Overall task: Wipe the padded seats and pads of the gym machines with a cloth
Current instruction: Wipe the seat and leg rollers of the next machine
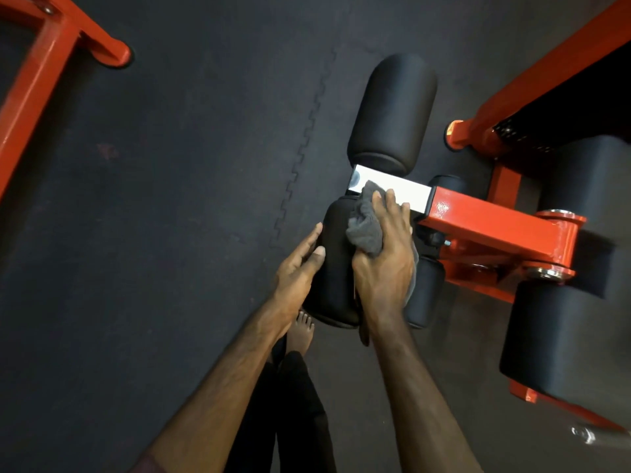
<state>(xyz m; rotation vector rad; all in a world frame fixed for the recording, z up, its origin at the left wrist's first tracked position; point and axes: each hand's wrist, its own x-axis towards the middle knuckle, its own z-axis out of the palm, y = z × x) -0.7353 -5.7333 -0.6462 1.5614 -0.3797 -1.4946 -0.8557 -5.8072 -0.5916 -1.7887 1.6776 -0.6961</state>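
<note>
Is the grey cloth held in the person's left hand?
No, the right hand holds the grey cloth on the roller pad; the left hand rests bare against it.

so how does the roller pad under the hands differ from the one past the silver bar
The near roller pad has the left hand resting against its side and the right hand pressing a grey cloth on it; the far roller pad is bare and untouched. Both are black padded cylinders, flanking one silver bar.
</note>
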